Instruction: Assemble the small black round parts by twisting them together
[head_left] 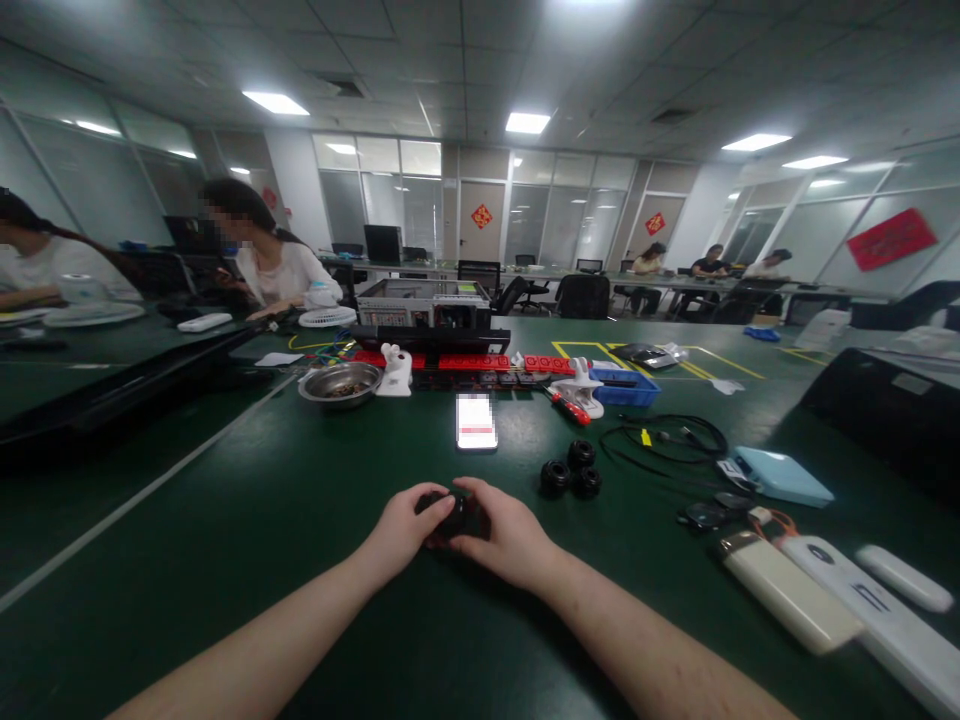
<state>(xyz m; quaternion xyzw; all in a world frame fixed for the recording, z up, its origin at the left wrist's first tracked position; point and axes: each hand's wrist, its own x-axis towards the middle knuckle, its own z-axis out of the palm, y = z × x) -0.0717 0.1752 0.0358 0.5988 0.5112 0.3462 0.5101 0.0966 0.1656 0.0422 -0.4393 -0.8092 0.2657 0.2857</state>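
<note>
Both hands meet over the green table, close in front of me. My left hand has its thumb and fingers closed on a small black rounded piece, much of it covered by the fingers. From the other side, my right hand curls thumb and fingertips around the same piece. To the right of my hands sit three black ridged rings like small toy tires, grouped close together. Straight ahead of the hands lies a phone with a lit, blurred screen.
Beyond the phone are a metal bowl of small parts, white stands, a red strip, a red-handled tool and a blue tray. Rightward lie a coiled cable, light blue box and power bank. People sit farther off.
</note>
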